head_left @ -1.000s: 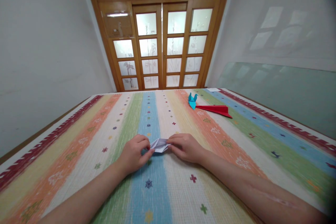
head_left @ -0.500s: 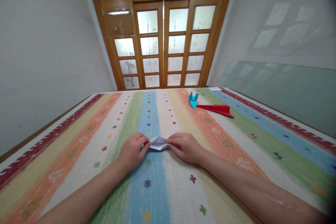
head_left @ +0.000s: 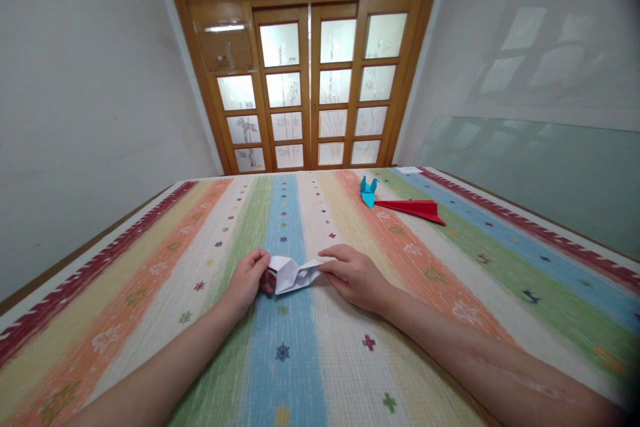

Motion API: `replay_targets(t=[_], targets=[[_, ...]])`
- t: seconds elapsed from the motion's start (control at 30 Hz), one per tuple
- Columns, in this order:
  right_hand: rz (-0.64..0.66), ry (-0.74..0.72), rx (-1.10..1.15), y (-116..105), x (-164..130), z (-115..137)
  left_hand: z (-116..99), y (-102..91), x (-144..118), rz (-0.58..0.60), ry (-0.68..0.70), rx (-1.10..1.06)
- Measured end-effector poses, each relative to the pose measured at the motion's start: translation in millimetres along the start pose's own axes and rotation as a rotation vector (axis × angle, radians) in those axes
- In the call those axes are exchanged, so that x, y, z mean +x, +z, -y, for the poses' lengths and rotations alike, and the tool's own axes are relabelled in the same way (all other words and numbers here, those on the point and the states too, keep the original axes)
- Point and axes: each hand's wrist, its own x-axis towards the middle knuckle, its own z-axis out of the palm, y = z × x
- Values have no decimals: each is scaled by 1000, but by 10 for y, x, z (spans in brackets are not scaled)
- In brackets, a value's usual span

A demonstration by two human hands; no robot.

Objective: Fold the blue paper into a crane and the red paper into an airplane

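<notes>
A small piece of folded white paper [head_left: 295, 277] is held between both hands, low over the blue stripe of the tablecloth. My left hand [head_left: 250, 280] pinches its left end between thumb and fingers. At the opposite end, the thumb and fingers of my right hand [head_left: 353, 275] are closed on the right tip. The paper shows a raised flap on its left half and an opened, hollow-looking fold on its right half. Some of my left fingers are in shadow behind the paper.
A striped, patterned tablecloth [head_left: 200, 333] covers the table. Farther off to the right lie a blue origami bird [head_left: 369, 192] and a red folded paper plane [head_left: 413, 209], close together. Beyond the table stand wooden doors with glass panes [head_left: 335, 87].
The white paper has gone from a flat, narrow boat-like shape to a wider, more opened one. My left hand has shifted slightly left; the right hand stays near its place.
</notes>
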Motion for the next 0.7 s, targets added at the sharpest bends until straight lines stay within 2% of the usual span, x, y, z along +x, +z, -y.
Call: replay_targets(t=[0.1, 0.2, 0.3, 0.37, 0.47, 0.57, 0.7], targets=[[-77, -17, -14, -19, 1, -12, -9, -43, 24, -41, -35, -58], [-133, -32, -26, -34, 7, -14, -7, -80, 39, -82, -37, -27], [-174, -38, -34, -41, 10, -5, 11, -107, 52, -125, -12, 112], [-185, -35, -39, -39, 8, 1, 16, -113, 49, -134, 43, 279], [-189, -36, -50, -25, 0, 0, -8, -93, 10, -133, 210, 565], [-163, -55, -52, -13, -6, -9, -63, -56, -66, -116, 480, 789], [-76, -78, 7, -20, 2, -7, -150, -41, -188, 39, 821, 1013]])
